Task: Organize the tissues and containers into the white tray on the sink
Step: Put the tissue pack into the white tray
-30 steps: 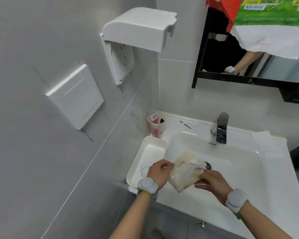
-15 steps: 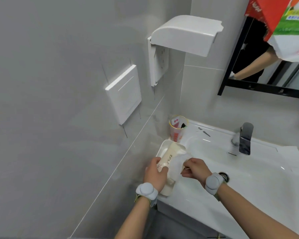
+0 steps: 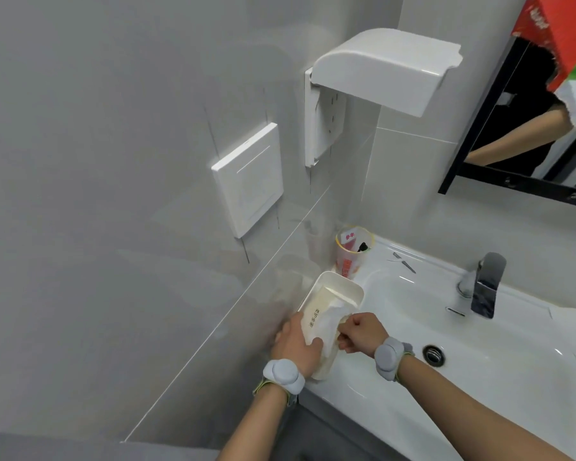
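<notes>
A white tray (image 3: 350, 285) sits on the sink's left ledge against the grey wall. A cream tissue pack (image 3: 323, 309) with dark lettering lies lengthwise inside the tray, white tissue sticking out of its top. My left hand (image 3: 296, 344) grips the pack's near left side. My right hand (image 3: 358, 331) is closed on the tissue at the pack's right side. A clear plastic cup (image 3: 353, 251) with a yellow rim and red label stands just behind the tray.
The white sink (image 3: 473, 367) has a chrome faucet (image 3: 484, 284) and a drain (image 3: 433, 354) to my right. A small metal tool (image 3: 404, 261) lies on the back ledge. A white wall dispenser (image 3: 383, 66), a white wall panel (image 3: 250, 178) and a black-framed mirror (image 3: 512, 181) hang above.
Both hands carried the tissue pack from over the basin leftward and set it down into the tray. The camera view swung left with them.
</notes>
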{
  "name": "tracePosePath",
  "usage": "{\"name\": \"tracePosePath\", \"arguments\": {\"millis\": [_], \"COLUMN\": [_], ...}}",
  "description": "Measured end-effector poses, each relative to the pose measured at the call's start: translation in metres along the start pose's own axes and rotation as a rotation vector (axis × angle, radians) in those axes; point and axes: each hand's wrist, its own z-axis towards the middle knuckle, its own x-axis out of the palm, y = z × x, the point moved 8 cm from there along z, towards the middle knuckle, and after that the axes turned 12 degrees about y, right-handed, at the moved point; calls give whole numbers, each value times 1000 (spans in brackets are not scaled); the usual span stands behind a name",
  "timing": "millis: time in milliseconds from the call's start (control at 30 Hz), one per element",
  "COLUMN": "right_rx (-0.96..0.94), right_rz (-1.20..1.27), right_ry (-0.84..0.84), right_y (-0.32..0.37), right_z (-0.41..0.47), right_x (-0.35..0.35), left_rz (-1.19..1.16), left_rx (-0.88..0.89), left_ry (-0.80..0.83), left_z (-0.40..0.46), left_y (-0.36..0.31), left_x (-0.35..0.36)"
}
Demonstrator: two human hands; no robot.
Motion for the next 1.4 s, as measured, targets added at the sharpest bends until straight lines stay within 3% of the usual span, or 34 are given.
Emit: {"name": "tracePosePath", "arguments": {"millis": [200,367,1067,1400], "right_rx": [19,26,-7,-60], "right_rz": [-243,-278,257,376], "right_ry": [66,168,237,241], "right_y": [7,13,29,40], "right_z": [-1,-3,-7,-8], "right_x": [7,15,6,-6], "left_rz": [47,86,-79,-99], "left_rx": [-58,-129,-95,70], "left_ry": [-26,-62,-302,-366], "left_z": [-5,-14,-36,-43], "left_y": [3,5,-20,-43], "left_x": [1,-2,-30,-40]}}
